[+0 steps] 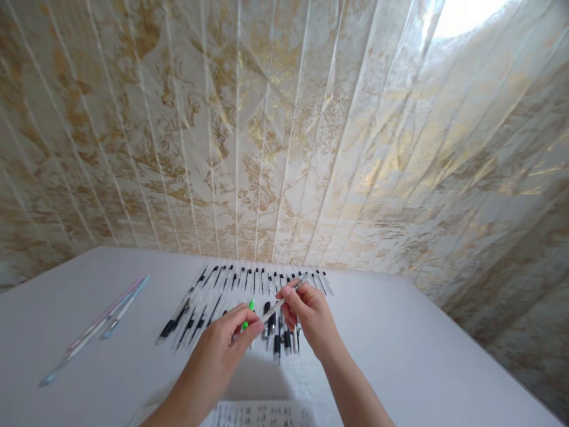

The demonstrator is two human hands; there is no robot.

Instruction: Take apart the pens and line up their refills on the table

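A slim whitish pen (274,308) is held slanted between both hands above the table. My left hand (229,338) pinches its lower left end. Fingers of my right hand (306,308) are closed round its upper right part. Beneath and beside the hands lie several black and clear pens (278,344), partly hidden by them. A bright green pen (251,305) shows just behind my left fingertips. Farther back, a row of clear pens with black caps (242,276) stretches across the table.
On the white table (400,356), pink and blue long pens (100,323) lie at the left. More black pens (178,320) lie left of my left hand. A sheet with handwriting (262,413) is at the front edge. A gold-patterned curtain (267,136) hangs behind.
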